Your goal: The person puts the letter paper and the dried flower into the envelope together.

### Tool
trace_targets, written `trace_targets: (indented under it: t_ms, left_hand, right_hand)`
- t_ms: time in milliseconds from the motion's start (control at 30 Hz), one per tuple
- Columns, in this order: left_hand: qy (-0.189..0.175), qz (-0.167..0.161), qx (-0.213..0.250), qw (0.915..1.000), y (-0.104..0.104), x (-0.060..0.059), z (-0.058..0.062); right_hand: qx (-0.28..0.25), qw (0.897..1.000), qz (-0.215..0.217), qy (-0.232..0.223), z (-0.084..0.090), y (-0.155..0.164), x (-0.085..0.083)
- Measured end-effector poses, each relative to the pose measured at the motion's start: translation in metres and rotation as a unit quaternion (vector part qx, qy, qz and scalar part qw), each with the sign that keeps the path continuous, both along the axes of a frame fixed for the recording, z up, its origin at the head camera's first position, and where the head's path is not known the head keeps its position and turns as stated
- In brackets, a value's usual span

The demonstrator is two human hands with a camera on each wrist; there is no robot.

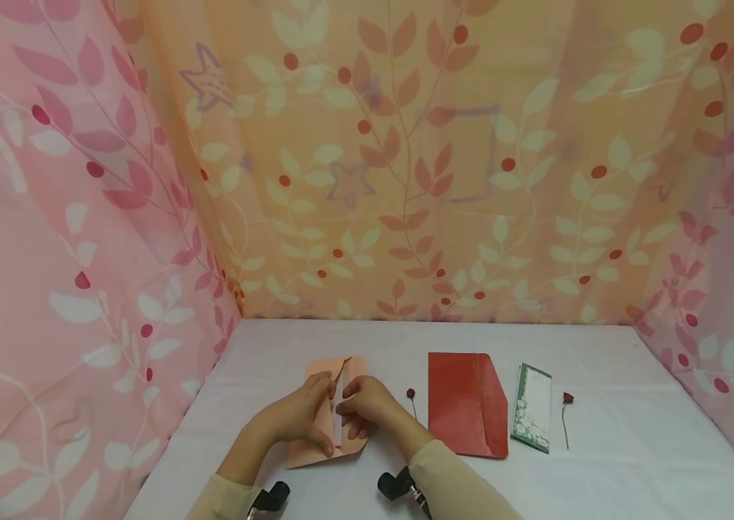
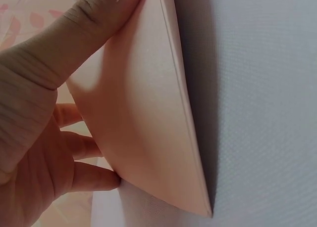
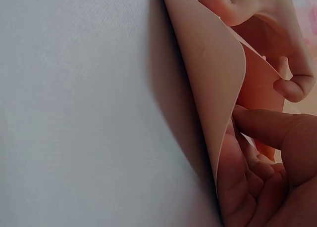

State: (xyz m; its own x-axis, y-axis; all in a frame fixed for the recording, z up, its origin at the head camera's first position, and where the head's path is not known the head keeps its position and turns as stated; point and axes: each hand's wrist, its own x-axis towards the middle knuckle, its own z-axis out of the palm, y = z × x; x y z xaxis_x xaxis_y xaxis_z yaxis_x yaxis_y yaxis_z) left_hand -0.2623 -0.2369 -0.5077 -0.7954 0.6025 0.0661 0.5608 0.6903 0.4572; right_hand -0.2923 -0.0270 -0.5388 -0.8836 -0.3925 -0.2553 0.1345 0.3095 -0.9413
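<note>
A pale pink sheet of folded paper (image 1: 355, 370) lies on the white tabletop (image 1: 633, 462) near its front edge. My left hand (image 1: 302, 417) holds its left half: in the left wrist view the thumb (image 2: 74, 34) presses on top of the pink paper (image 2: 148, 113) and the fingers curl beneath it. My right hand (image 1: 363, 406) holds the right flap. The right wrist view shows the pink paper (image 3: 213, 73) bent upward, with the right hand's fingers (image 3: 267, 133) under and behind the lifted edge. Both hands meet over the sheet's middle fold.
To the right lie a red envelope (image 1: 466, 404) with its flap open, a narrow green-bordered white card (image 1: 532, 408), and two small red flower pins (image 1: 411, 395) (image 1: 567, 399). Pink and orange leaf-patterned cloth walls (image 1: 406, 180) close in the table on three sides.
</note>
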Motion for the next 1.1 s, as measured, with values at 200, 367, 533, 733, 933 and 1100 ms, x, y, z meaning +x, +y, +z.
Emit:
trace_targets:
  t_ms: [200,367,533,733,933,1100]
  left_hand:
    - [-0.003,0.006,-0.002,1.0000,-0.001,-0.001,-0.002]
    - [-0.006,0.011,-0.004,0.9999,-0.001,-0.002,-0.002]
    - [0.000,0.003,0.006,1.0000,0.000,-0.002,-0.002]
    - [-0.006,0.007,0.004,0.9999,-0.002,-0.003,-0.001]
    - [-0.004,0.005,0.009,0.9999,-0.002,-0.002,0.001]
    - [-0.002,0.001,0.012,0.9999,0.000,-0.002,0.001]
  right_hand:
    - [-0.005,1.000,-0.003,0.000,-0.004,-0.004,-0.001]
    - [-0.005,1.000,-0.003,0.010,-0.004,-0.010,0.000]
    - [0.000,1.000,-0.021,0.021,-0.003,-0.014,0.004]
    - [0.010,0.997,-0.050,0.057,0.000,-0.019,0.010]
    - [0.017,0.996,-0.041,0.075,0.008,-0.019,0.018]
    - [0.000,0.998,-0.023,0.059,0.012,-0.015,0.019]
